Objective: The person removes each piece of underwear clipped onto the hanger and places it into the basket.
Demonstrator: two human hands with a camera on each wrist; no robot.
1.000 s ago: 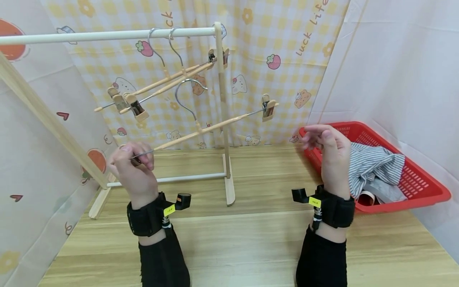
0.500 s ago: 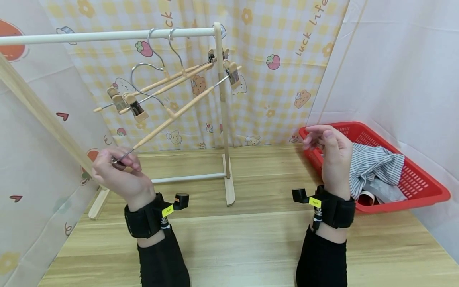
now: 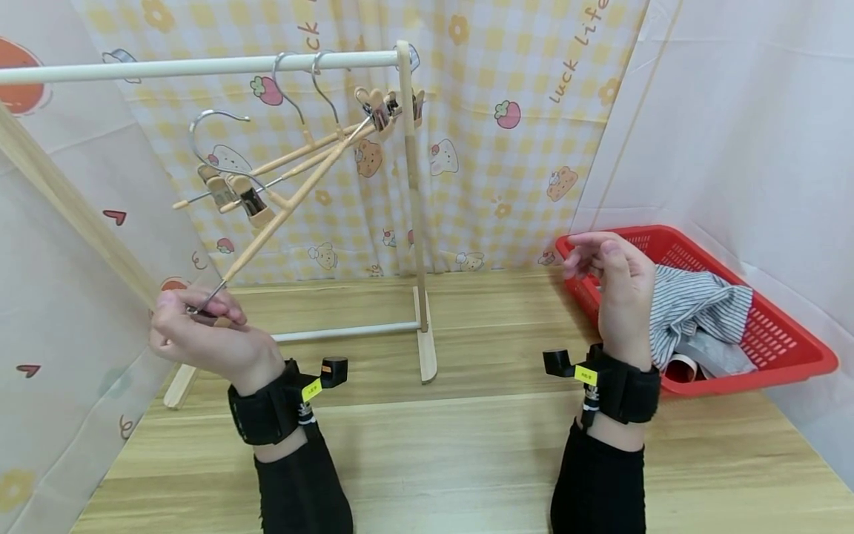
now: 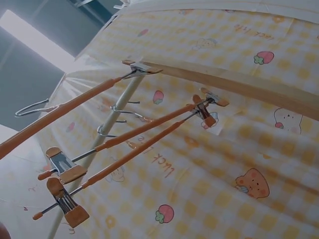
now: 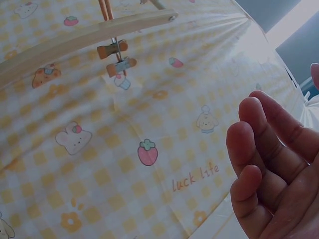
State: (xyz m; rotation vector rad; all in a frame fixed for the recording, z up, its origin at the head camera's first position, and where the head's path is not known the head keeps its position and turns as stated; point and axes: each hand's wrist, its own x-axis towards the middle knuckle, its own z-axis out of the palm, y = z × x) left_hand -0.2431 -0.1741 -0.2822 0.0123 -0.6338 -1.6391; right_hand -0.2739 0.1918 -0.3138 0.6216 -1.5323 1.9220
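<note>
A beige clip hanger point(image 3: 283, 215) with a silver hook is in my left hand point(image 3: 213, 337), which grips it by the clip at its lower end. The bar slants up to the right, and its far clip point(image 3: 375, 110) is close to the clips of two similar hangers. Those two hanging hangers point(image 3: 313, 156) are hooked over the white rail point(image 3: 167, 69) of a wooden rack. In the left wrist view the held hanger point(image 4: 65, 109) runs beside them. My right hand point(image 3: 620, 293) holds nothing, fingers loosely bent, near the basket; the right wrist view shows its fingers point(image 5: 269, 144).
On the right a red plastic basket point(image 3: 794, 363) holds a striped cloth point(image 3: 700, 297) and a grey folded piece point(image 3: 717, 354). The rack's right post point(image 3: 415, 208) and foot point(image 3: 427, 348) stand on the wooden table point(image 3: 454, 460). A checked curtain point(image 3: 507, 163) hangs behind.
My left hand has moved left and slightly down, tilting the hanger more steeply. Its hook and far clip have swung left and up, toward the hanging hangers. The right hand stays nearly still.
</note>
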